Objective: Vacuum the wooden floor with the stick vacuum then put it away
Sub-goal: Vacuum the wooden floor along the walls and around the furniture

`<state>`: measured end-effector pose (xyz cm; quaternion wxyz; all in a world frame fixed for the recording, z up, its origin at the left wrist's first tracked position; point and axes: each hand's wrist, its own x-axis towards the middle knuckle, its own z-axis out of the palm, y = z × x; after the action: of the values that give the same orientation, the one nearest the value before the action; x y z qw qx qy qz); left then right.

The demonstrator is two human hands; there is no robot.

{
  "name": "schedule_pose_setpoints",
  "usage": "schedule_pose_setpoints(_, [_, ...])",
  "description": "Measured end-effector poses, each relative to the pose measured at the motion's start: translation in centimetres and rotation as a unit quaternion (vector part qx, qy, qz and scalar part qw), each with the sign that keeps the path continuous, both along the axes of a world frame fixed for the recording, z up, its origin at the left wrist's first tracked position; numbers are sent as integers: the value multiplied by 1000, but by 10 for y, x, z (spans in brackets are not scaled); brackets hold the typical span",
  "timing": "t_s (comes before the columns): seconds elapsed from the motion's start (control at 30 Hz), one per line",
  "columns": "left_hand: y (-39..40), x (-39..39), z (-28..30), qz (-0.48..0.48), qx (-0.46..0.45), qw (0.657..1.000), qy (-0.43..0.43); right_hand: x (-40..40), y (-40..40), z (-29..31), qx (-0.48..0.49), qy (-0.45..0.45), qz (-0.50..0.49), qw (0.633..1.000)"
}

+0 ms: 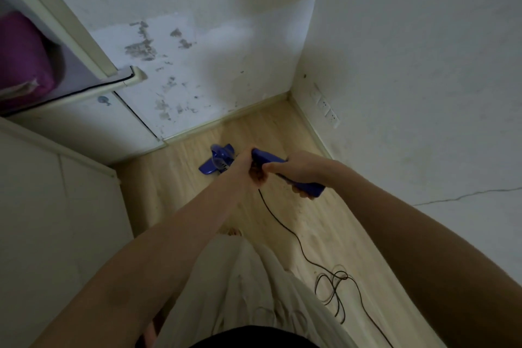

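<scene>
Here both hands' fingers (pixel 300 193) apparently grip the blue stick vacuum (pixel 219 159) handle.

One view only, from a camera on the person's head. It looks steeply down and forward along both forearms into a room corner, where two walls (pixel 226 8) meet the floor (pixel 282 127). The hands sit near the middle of the picture, the person's own clothing fills the bottom edge close under the lens, and the corner lies farther off. The wide lens bends straight edges near the borders.
</scene>
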<state>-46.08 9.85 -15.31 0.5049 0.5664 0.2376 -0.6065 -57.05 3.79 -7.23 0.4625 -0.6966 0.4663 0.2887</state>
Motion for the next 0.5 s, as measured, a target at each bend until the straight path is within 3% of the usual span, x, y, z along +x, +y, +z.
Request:
schedule_pose_setpoints(0.3, [14,60,-21,-49,17,998,-48,49,47,-49,80,-84,-175,978])
schedule_pose_setpoints(0.5, [24,112,-25,-48,-6,996,-81,105,77,-47,124,-148,-279,941])
